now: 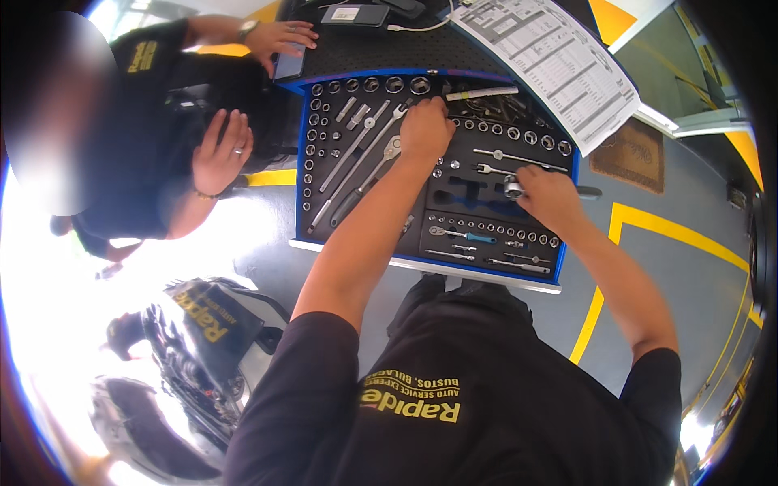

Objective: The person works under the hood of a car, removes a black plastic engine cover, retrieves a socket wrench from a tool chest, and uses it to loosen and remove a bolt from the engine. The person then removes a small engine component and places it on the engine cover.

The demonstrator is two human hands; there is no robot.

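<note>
My right hand (551, 201) is closed round a ratchet (513, 189); its round chrome head pokes out left of my fingers and the dark handle end to the right. It is held over the right part of a tool drawer (438, 274) with dark foam. My left hand (427, 130) reaches to the drawer's far middle, fingers bent down among the sockets (420, 84); the fingertips and anything between them are hidden. Beside that wrist lies another ratchet (392, 150) in its slot. Nearer me are a small blue-handled ratchet (466, 236) and rows of small sockets.
A printed sheet (559, 69) overhangs the drawer's far right corner. Phones (355, 15) and a white cable lie on the cabinet top (340, 50). At left a co-worker stands close, one hand (284, 40) on the cabinet. A motorcycle (194, 348) is behind at lower left.
</note>
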